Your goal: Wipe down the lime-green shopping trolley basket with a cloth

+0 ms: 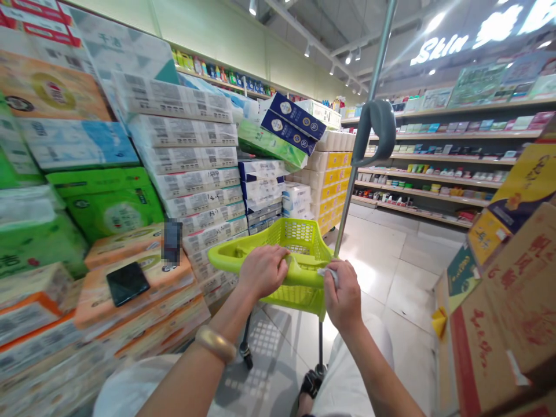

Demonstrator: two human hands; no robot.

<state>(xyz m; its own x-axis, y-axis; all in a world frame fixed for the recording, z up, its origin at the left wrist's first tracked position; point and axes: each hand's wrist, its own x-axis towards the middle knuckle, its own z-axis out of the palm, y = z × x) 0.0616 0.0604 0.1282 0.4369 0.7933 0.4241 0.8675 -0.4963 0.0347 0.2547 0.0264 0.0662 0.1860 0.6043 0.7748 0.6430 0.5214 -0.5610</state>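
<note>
A lime-green shopping cart (299,231) with a perforated plastic basket stands in front of me on thin legs with casters. My left hand (264,271) is closed over the near bar of its handle (299,273). At the right end of that bar, my right hand (345,294) pinches a crumpled white tissue (326,273) against the green plastic. A metal pole (344,223) rises beside the cart's right side, and a grey loop grip (375,132) is fixed high on it. The undersides of both hands are hidden.
Tall stacks of packaged paper (186,130) line the left. A black phone (127,284) lies on orange packs there. Cardboard boxes (490,336) are piled at the right. Stocked shelves (447,136) stand at the back across the tiled floor (386,237).
</note>
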